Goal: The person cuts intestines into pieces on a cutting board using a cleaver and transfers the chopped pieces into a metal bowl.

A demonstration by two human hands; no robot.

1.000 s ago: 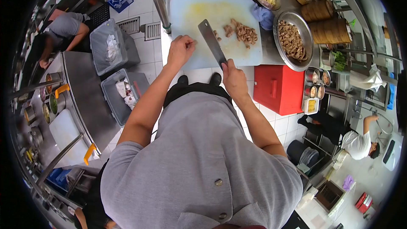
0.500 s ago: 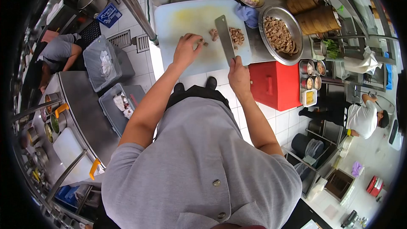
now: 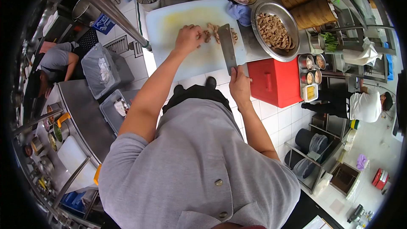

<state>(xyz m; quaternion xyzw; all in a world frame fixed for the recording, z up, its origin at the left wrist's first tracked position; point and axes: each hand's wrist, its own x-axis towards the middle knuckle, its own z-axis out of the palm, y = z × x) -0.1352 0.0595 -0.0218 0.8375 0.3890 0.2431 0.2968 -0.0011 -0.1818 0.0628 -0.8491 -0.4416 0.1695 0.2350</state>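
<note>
My right grip (image 3: 240,87) is wrapped round the handle of the cleaver (image 3: 228,48), its blade over the right part of the cutting board (image 3: 182,62). My left grip (image 3: 188,39) curls beside the cut meat (image 3: 216,33), which lies on the board either side of the blade; whether it pinches any, I can't tell. I'd keep those fingertips tucked, clear of the edge. Right of the board, a steel bowl (image 3: 290,19) holds more.

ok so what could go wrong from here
The left hand is by the meat, with the cleaver in the right hand close by; a misjudged stroke might cut it.
The meat lies loose on the board, so pieces could slip or scatter.
The cloth sits at the board's far right corner and might get snagged if the cleaver swings wide.
</note>
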